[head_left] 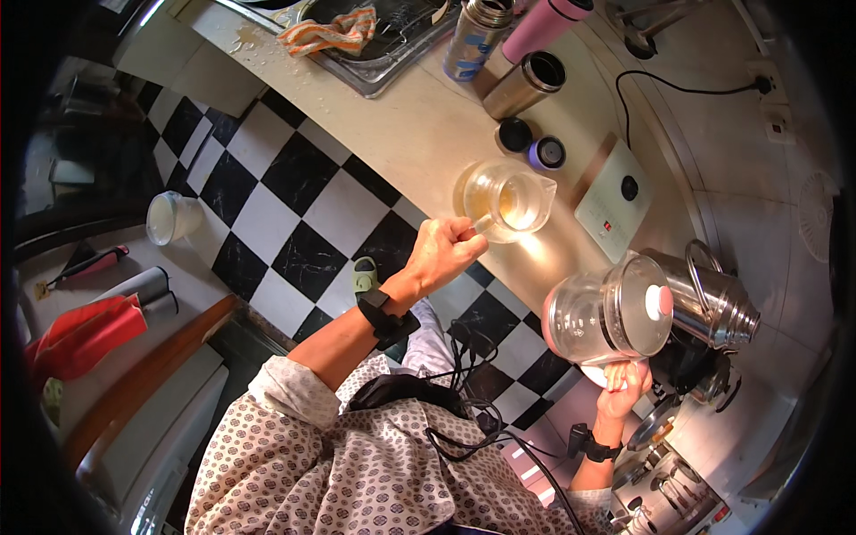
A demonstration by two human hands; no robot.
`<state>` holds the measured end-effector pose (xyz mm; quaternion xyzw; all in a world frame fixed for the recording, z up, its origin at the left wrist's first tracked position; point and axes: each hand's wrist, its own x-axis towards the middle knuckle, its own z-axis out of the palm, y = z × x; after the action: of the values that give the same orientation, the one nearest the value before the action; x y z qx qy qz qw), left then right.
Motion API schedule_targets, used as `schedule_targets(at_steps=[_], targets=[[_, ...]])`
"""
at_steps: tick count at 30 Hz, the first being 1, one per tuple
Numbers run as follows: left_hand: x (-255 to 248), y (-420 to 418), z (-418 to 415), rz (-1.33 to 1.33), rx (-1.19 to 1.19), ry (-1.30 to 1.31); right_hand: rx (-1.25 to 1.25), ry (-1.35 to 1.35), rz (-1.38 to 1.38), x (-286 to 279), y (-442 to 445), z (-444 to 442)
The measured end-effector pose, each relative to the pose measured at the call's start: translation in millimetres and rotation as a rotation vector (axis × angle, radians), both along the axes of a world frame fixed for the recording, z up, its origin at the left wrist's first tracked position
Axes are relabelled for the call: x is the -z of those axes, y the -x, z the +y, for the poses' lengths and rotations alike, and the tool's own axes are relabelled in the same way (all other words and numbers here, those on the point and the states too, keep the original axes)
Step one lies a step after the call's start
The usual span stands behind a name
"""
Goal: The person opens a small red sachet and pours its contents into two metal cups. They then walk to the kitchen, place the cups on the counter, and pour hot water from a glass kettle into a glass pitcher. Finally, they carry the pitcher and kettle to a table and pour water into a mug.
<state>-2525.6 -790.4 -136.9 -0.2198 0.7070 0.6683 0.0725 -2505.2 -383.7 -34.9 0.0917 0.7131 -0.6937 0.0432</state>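
My left hand (441, 249) grips the handle of a clear glass pitcher (518, 184), whose spout points right. A little yellowish liquid seems to be in its bottom. The pitcher is at the counter's front edge; I cannot tell whether it rests there. My right hand (623, 386) is closed around the pale handle of a glass kettle (580, 319) with a pink base. The kettle's lid is on, with a white and pink knob. It stands between me and a flat white electric base (615, 200), apart from that base.
Beyond the pitcher are two bottle caps (515, 136), an open steel cup (525, 85), a patterned flask (473, 43) and a pink tumbler (545, 27). A striped cloth (331, 32) hangs over the sink rim (374, 85). A steel vacuum jug (709, 301) stands behind the kettle.
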Motion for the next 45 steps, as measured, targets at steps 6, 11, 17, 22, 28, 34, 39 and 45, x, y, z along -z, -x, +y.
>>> schedule_targets(at_steps=[6, 11, 17, 22, 28, 34, 39, 45], targets=[[-2.6, -18.3, -0.8, 0.017, -0.075, -0.037, 0.019, 0.034, 0.038, -3.2, -2.9, -4.0], [-9.1, -44.0, -2.9, 0.052, -0.133, -0.058, 0.025, 0.034, 0.05, -3.4, -3.5, -8.0], [-37.5, -74.8, -15.7, 0.082, -0.218, -0.101, -0.252, -1.268, 0.531, -18.1, -4.4, -24.1], [-66.9, -93.4, -27.7, 0.083, -0.302, -0.15, -0.407, -1.281, 0.485, -30.5, 5.5, -24.6], [-79.8, -105.7, -42.7, 0.105, -0.355, -0.213, -0.401, -1.174, 0.547, -25.8, 10.6, -22.1], [-84.9, -98.1, -47.7, 0.08, -0.301, -0.173, -0.408, -1.164, 0.315, -82.9, 17.3, -69.9], [-67.6, -86.3, -33.9, 0.125, -0.33, -0.186, -0.431, -1.222, 0.342, -89.1, 20.0, -54.8], [-41.4, -69.1, -16.9, 0.124, -0.308, -0.132, -0.421, -1.121, 0.381, -92.9, 18.9, -70.7]])
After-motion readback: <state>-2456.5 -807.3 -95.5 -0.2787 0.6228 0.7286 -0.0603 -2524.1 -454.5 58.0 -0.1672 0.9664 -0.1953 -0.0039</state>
